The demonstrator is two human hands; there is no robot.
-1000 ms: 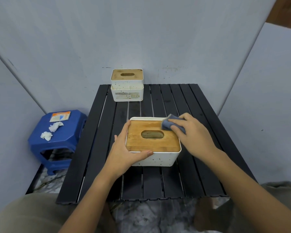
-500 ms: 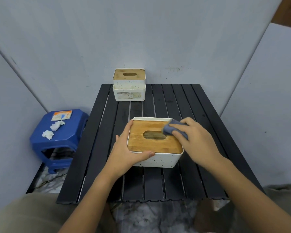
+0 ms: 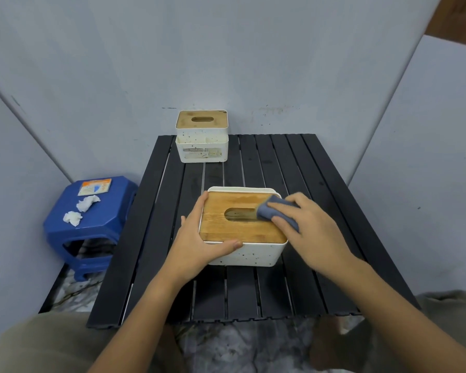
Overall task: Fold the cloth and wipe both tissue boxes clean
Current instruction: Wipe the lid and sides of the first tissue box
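Black slatted worktop (image 3: 320, 211): near tissue box (image 3: 253, 254) lies long axis left-right, left hand (image 3: 197, 243) clamping its left end, right hand (image 3: 312, 227) pressing folded cloth (image 3: 273, 212) beside the slot; far tissue box (image 3: 202, 140) straight ahead, unreached.

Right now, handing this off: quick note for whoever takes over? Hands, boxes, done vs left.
Left hand: gripping the near tissue box at its left front corner, steadying it.
Right hand: pressing the folded blue-grey cloth on the wooden lid, beside the slot.
Far tissue box: at the back edge of the black slatted table, untouched by either hand.
Done: cloth folded, near lid being wiped.
Left: finish the near box, likely its sides, then wipe the far box.
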